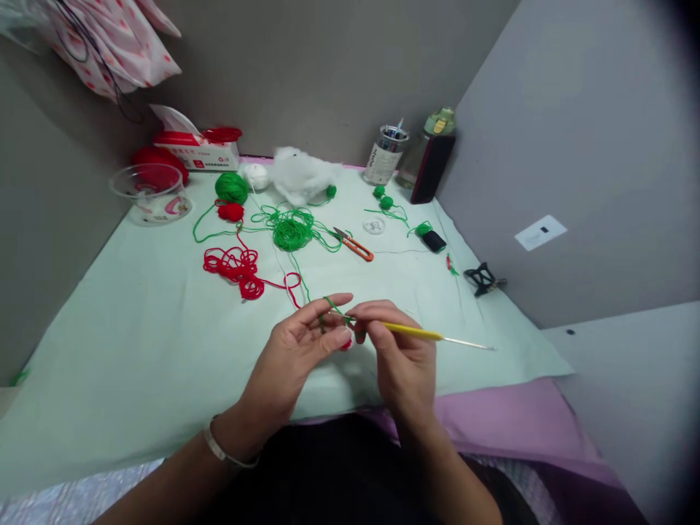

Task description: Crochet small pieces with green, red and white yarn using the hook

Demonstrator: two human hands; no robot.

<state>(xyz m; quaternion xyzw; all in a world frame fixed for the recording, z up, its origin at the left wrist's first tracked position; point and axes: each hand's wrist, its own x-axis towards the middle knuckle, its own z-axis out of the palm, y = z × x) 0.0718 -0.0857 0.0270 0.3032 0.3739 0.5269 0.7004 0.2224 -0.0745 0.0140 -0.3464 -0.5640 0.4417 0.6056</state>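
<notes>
My left hand (298,350) pinches a small red and white crochet piece (346,341) between thumb and fingers. Green yarn (331,304) loops over its raised index finger. A yellow-handled crochet hook (413,331) is held in my right hand (402,357) like a pencil, its working tip at the crochet piece and its other metal end pointing right. Both hands meet close together above the front of the table. From the left hand, green and red strands run back to a loose green yarn tangle (292,230) and a red yarn tangle (235,270).
Orange thread snips (354,245) lie beyond the hands. Behind are a green yarn ball (231,188), white stuffing (303,175), a tissue box (205,154) and a plastic tub (147,193). A pen can (386,157), bottle (418,157), phone (434,169) and black clip (483,279) stand right.
</notes>
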